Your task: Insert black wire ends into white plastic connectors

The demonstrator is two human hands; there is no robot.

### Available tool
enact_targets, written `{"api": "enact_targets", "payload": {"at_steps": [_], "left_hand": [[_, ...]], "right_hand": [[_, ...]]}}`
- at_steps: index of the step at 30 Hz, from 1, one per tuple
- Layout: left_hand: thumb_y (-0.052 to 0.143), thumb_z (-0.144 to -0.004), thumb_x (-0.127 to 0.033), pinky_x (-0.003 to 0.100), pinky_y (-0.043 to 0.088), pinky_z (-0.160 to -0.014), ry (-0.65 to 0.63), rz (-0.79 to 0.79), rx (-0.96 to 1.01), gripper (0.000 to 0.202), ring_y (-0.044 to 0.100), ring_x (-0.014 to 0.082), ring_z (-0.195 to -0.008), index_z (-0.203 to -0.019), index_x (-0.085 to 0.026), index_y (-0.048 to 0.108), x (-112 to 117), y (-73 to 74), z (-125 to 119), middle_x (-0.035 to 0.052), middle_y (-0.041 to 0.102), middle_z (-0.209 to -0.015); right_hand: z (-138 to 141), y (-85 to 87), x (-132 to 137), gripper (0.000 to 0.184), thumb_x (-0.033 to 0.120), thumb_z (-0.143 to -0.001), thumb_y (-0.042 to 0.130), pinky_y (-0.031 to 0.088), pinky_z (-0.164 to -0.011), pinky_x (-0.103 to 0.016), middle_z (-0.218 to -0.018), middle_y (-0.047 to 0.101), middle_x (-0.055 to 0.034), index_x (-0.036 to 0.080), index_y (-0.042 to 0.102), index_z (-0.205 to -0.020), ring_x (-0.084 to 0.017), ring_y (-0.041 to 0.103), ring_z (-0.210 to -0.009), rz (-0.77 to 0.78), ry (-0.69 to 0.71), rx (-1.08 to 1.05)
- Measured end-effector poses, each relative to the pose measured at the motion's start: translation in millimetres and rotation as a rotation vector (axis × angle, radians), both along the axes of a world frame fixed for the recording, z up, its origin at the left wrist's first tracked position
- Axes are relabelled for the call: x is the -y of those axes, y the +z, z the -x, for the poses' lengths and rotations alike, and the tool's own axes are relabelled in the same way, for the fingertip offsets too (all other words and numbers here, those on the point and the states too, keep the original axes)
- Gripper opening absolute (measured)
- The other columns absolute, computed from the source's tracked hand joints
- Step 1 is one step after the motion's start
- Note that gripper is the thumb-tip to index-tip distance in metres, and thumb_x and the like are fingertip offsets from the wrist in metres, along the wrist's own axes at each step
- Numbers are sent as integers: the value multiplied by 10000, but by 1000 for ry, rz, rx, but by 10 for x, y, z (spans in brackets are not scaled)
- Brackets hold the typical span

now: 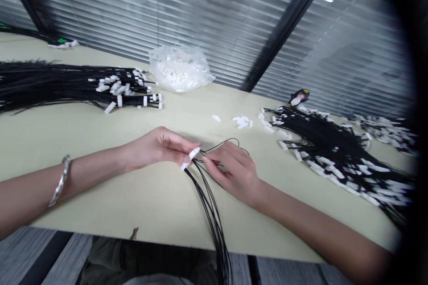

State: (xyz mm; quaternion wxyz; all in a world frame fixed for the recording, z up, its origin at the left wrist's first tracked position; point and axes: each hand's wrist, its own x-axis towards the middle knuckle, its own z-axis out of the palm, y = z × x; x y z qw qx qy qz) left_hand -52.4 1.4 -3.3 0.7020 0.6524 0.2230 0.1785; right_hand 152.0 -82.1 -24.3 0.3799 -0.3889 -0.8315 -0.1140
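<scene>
Between the thumb and fingers of my left hand (169,148) is a white plastic connector (191,158), held at a slant over the table. Several black wires (211,213) run out of it and hang down past the table's front edge. My right hand (234,167) is closed in a pinch just right of the connector. A thin black wire sits at its fingertips, and another loops up above the knuckles. Whether that wire's end is inside the connector is too small to make out.
On the cream table (100,196), a thick bundle of black wires (60,84) with white connectors lies left. A clear bag (180,69) of white pieces stands at the back. Loose connectors (242,121) lie ahead, and finished-looking wire harnesses (331,142) spread right. Blinds cover the glass behind.
</scene>
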Motion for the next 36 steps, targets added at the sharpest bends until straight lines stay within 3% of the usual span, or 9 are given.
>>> {"api": "enact_targets", "payload": {"at_steps": [7, 26, 36], "left_hand": [[690, -711, -115, 218, 509, -815, -8, 18, 13, 364, 658, 110, -830, -1046, -254, 660, 12, 3, 7, 15, 715, -895], [697, -698, -128, 296, 491, -888, 17, -4, -25, 365, 647, 164, -915, -1051, -212, 664, 40, 15, 3, 39, 696, -977], [686, -712, -130, 299, 513, -774, 2, 11, 29, 316, 651, 164, -822, -1022, -148, 631, 17, -12, -11, 68, 696, -904]], "right_hand": [[-2, -1, 6, 184, 115, -729, 593, 352, -686, -157, -740, 524, 33, 163, 499, -880, -3, 420, -716, 5, -4, 19], [9, 4, 2, 85, 125, -747, 570, 339, -691, -162, -713, 514, 19, 138, 539, -825, 1, 407, -706, -19, -14, 40], [16, 22, -31, 56, 159, -764, 562, 333, -671, -160, -731, 531, 25, 138, 540, -810, 8, 432, -703, 1, -52, 3]]}}
